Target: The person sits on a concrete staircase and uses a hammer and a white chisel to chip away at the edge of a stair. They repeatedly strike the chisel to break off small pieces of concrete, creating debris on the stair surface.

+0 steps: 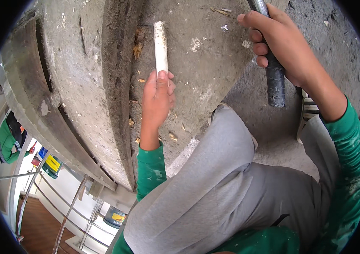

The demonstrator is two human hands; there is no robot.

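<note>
My left hand [158, 99] is wrapped round the lower end of a short white pipe [161, 48], thumb laid along it. The pipe points away from me over the grey concrete, its far end smeared with brownish dirt. My right hand [285, 42] grips a dark tool handle [276, 86] wound with black tape at its near end. The handle's other end leaves the picture at the top, so the tool's head is hidden. The handle and the pipe are apart.
A raised concrete edge [118, 84] runs along the left, with wood-like chips beside it. Beyond the ledge are metal scaffold rails [67, 216], a dark bucket [114, 217] and a person in green [8, 139] lower down. My bent knee [231, 122] stands close below my hands.
</note>
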